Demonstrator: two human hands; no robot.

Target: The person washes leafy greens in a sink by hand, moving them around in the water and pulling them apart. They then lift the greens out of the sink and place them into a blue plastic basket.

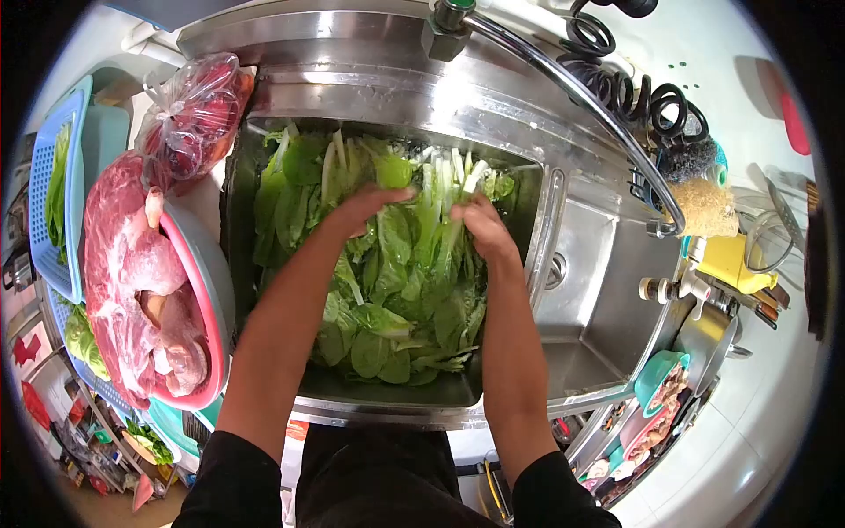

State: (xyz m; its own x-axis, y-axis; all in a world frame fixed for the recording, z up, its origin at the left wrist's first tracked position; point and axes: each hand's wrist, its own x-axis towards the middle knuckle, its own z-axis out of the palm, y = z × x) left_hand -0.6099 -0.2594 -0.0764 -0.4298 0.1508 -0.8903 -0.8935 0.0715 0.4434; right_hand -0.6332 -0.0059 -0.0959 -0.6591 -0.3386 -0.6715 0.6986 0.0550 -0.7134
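Note:
Long green lettuce leaves [392, 255] with pale stems float in water in the left sink basin [396, 392]. My left hand [377, 207] lies over the leaves near the middle of the basin, its fingers stretched to the right. To its right, my right hand [482, 224] has its fingers curled around the pale stems of some lettuce leaves. Those stems [458, 169] stick up past the fingers toward the back of the basin. The fingertips of both hands are partly hidden among the greens.
A pink-rimmed bowl [211, 326] heaped with raw meat [132, 273] stands left of the basin, beside a plastic bag [201, 110] of red food. Over the right basin [585, 255] arches a metal faucet [598, 101]. Blue baskets [75, 123] are at far left; a yellow holder [731, 264] stands right.

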